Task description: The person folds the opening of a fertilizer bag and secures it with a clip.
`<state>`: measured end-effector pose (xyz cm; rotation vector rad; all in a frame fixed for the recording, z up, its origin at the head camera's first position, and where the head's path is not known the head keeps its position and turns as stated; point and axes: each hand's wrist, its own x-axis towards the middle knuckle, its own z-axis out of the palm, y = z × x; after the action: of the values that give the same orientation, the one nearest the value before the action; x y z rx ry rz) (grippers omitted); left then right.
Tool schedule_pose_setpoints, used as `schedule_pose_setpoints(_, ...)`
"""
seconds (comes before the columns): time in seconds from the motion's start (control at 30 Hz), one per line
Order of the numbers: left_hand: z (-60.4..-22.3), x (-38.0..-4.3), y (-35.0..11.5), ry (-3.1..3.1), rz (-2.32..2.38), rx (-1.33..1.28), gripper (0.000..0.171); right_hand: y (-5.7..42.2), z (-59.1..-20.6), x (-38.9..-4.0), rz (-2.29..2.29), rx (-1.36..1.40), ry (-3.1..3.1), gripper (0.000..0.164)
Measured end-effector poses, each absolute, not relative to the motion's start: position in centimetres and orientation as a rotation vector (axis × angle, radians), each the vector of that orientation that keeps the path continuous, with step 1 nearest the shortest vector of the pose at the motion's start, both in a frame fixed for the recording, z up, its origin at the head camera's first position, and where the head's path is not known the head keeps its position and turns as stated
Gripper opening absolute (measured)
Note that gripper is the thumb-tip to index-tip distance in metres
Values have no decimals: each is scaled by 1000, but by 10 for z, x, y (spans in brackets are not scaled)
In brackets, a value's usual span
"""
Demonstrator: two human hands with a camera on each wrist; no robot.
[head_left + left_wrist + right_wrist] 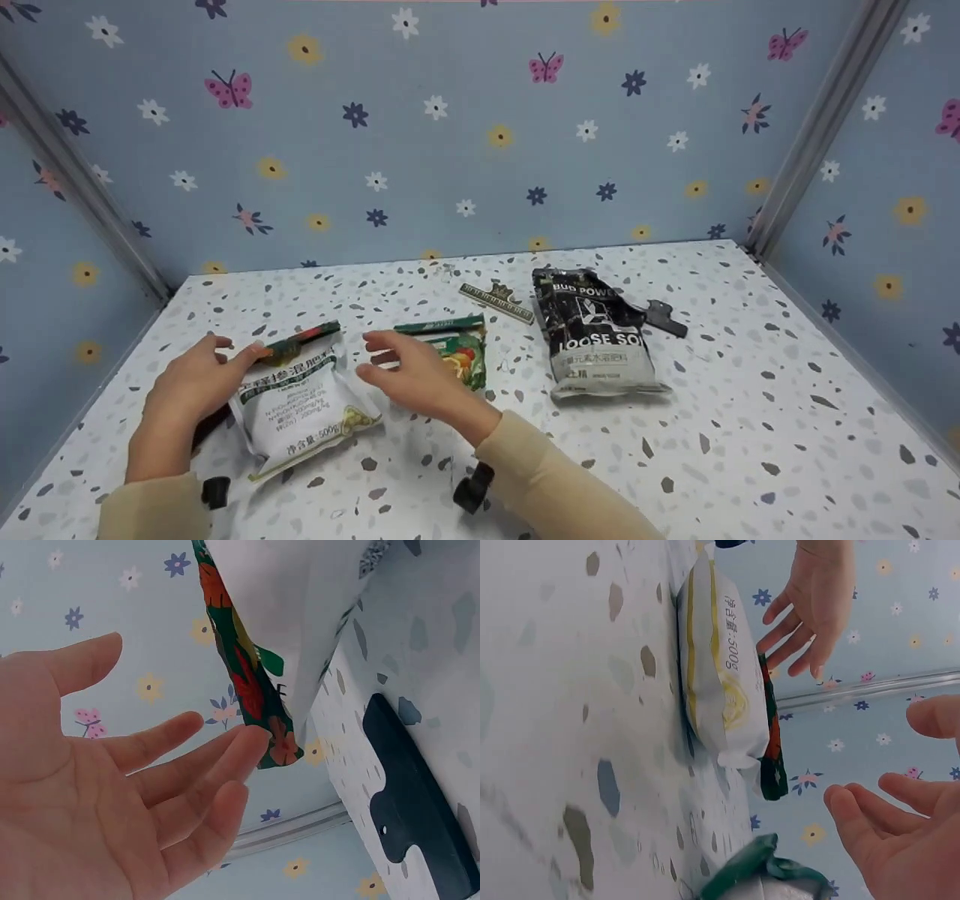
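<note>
A white printed bag [300, 409] lies on the table at the left, its green and red top edge [296, 343] folded over. My left hand [187, 382] is at the left end of that fold, fingers spread and relaxed. In the left wrist view a fingertip overlaps the fold [283, 742]; whether it touches, I cannot tell. Over on the bag's right side, my right hand [420, 375] hovers with loosely bent fingers and holds nothing. It partly hides a green packet [472, 360] with a vegetable picture. A dark clip [416, 795] lies beside the white bag, mostly hidden in the head view.
A black and grey bag [600, 337] marked LOOSE SO lies to the right, with a black clip [666, 319] at its right edge. Farther back is a gold-coloured clip [495, 302]. Flower-patterned walls [450, 150] enclose the speckled table [750, 435].
</note>
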<state>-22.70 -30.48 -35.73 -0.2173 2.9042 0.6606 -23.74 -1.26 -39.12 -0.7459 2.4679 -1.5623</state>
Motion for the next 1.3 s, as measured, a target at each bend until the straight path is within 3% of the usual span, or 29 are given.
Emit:
schedule_pose_setpoints(0.23,-364,-227,-312,2943,613,-236,91,-37,-404,-245,-1572,-597,2439,56)
schedule_pose_setpoints(0.57,-375,-238,-327,2768,745,-323,108,-44,-412,-249,-1611,-412,2337,58)
schedule_pose_setpoints(1.1,-384,-240,-335,2643,978,-387,109,-58,-413,-242,-1550,-375,2223,58)
schedule_pose_setpoints(1.3,-392,-240,-344,2676,1033,-304,112,-57,-421,-247,-1658,-303,2106,50)
